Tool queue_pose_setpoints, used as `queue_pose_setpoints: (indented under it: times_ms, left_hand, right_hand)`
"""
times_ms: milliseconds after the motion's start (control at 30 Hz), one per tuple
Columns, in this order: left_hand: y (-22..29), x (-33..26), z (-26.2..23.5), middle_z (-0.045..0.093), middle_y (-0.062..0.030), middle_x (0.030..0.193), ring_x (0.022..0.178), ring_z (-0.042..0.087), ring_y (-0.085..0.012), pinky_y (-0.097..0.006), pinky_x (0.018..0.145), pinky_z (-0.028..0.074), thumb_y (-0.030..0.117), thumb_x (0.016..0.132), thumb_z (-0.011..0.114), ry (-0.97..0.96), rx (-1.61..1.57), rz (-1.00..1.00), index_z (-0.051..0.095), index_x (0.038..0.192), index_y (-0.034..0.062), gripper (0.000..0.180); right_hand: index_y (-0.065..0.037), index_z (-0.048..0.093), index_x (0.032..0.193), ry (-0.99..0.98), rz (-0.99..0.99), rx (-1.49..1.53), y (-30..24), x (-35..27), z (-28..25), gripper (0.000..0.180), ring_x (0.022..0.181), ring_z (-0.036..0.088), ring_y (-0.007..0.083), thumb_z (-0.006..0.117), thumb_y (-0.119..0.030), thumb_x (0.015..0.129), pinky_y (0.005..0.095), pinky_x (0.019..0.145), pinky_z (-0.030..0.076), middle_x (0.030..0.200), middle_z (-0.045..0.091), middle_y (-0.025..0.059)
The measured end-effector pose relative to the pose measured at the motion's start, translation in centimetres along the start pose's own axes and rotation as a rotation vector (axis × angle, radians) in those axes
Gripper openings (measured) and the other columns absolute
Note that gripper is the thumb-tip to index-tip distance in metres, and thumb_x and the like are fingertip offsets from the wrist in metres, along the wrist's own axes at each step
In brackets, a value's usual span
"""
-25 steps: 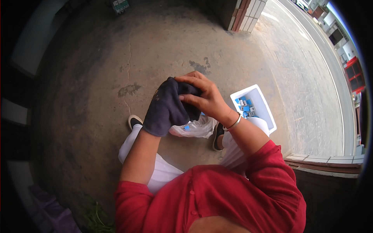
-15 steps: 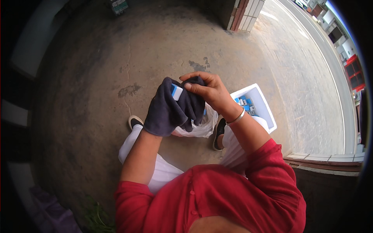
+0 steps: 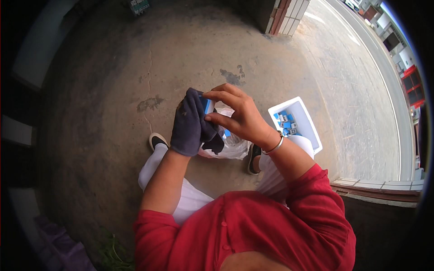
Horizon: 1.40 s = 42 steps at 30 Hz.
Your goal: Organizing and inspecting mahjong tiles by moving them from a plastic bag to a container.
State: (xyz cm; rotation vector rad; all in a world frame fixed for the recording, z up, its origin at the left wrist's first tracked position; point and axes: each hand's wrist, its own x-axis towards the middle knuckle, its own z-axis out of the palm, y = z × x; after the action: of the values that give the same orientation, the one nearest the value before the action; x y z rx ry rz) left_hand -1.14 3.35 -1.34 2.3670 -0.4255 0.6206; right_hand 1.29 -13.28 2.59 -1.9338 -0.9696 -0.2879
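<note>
- Since the last frame, we shifted our right hand from the dark cloth to the blue-and-white block; loose cloth dropped below it.
- We had right thumb and fingertips clamped on the block.
- Our left hand sat inside the cloth, block against it; couldn't tell its finger state.
- We held the block up near the plastic bag, left of the white box of similar pieces.
</note>
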Motion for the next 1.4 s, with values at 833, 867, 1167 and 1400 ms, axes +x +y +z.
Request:
queue_pose_setpoints:
  times_ms: [833, 867, 1167, 1400]
  left_hand:
    - [1.5, 2.1, -0.9, 0.055, -0.0146, 0.070, 0.069, 0.056, -0.0349, -0.044, 0.061, 0.042, 0.006, 0.065, 0.066, -0.078, 0.045, 0.217, 0.054, 0.073, 0.0038, 0.015]
    - [1.8, 2.0, -0.9, 0.056, -0.0146, 0.072, 0.069, 0.056, -0.0352, -0.043, 0.061, 0.043, 0.009, 0.066, 0.066, -0.059, -0.018, 0.110, 0.055, 0.075, 0.0039, 0.015]
    - [2.2, 2.7, -2.4, 0.061, -0.0156, 0.076, 0.072, 0.062, -0.0349, -0.039, 0.062, 0.049, 0.019, 0.059, 0.076, -0.126, -0.183, -0.133, 0.059, 0.082, 0.0018, 0.033]
    - [2.6, 2.1, -0.6, 0.062, -0.0194, 0.083, 0.084, 0.061, -0.0348, -0.041, 0.072, 0.049, 0.008, 0.053, 0.071, -0.032, 0.004, 0.208, 0.059, 0.084, 0.0005, 0.035]
  right_hand:
    - [-0.001, 0.058, 0.107, 0.042, 0.513, 0.875, 0.9, -0.6, 1.2, 0.032, 0.085, 0.056, 0.0090, 0.068, -0.025, 0.089, 0.0234, 0.075, 0.046, 0.094, 0.062, 0.0027]
    - [0.000, 0.058, 0.106, 0.035, 0.519, 0.861, 0.9, -0.6, 1.2, 0.035, 0.084, 0.056, 0.0093, 0.070, -0.026, 0.087, 0.0239, 0.074, 0.046, 0.091, 0.062, 0.0027]
    - [-0.003, 0.051, 0.118, 0.129, 0.181, 0.445, 1.1, -0.8, 0.3, 0.045, 0.094, 0.062, 0.0165, 0.074, -0.011, 0.079, 0.0301, 0.079, 0.050, 0.106, 0.063, 0.0082]
    - [-0.008, 0.051, 0.120, 0.121, -0.122, -0.188, 0.7, -0.5, 0.8, 0.065, 0.084, 0.057, 0.0327, 0.064, 0.007, 0.058, 0.0384, 0.074, 0.050, 0.091, 0.059, 0.0119]
